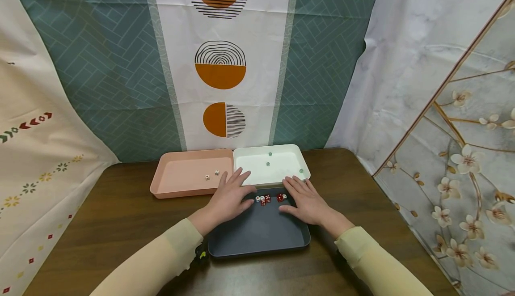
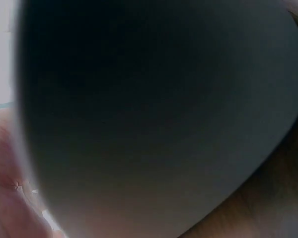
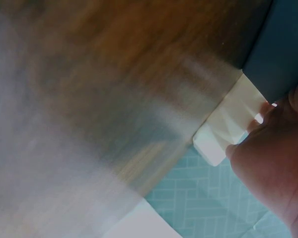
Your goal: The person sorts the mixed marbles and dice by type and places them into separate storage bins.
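Two hands (image 1: 230, 199) (image 1: 306, 203), palms down, thumbs inward, dice (image 1: 268, 199) between

In the head view, the scene is lit brightly and softly, with the white curtain (image 1: 418, 27) rendered palest. A dull sheen is cast on the near part of the table (image 1: 249, 278), and shadow is thrown beneath the right sleeve (image 1: 374, 255). The dice (image 1: 268, 198) are shown too small for every pip to be read. Stretching can be seen toward the sides. The left wrist view is mostly blocked by a dark, blurred shape (image 2: 139, 99). In the right wrist view, milky glare is spread over the lower left, and the wood grain is smeared.
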`<state>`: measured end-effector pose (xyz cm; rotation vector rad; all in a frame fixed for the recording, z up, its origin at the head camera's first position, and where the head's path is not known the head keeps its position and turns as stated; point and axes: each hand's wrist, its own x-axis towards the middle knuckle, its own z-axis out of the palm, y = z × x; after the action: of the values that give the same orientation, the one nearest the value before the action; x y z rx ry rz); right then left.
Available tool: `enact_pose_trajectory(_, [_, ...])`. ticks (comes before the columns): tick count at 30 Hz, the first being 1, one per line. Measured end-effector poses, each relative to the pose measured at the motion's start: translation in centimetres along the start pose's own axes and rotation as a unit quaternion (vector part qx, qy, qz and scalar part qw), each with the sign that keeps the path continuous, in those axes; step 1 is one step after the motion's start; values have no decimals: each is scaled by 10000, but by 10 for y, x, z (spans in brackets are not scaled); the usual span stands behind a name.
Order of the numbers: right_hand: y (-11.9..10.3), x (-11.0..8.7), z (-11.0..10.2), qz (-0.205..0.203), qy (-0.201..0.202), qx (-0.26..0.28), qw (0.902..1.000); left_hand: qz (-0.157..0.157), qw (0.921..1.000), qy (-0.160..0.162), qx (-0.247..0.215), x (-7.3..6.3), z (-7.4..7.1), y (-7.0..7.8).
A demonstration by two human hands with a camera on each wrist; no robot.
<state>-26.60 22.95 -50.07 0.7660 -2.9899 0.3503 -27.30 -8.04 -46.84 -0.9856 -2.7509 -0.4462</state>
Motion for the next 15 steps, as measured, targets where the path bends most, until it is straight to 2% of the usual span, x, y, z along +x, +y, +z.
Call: enact_pose_trajectory(15, [2,1,2,-4,19,2,10000,123,9998,-133,8,2,10,2])
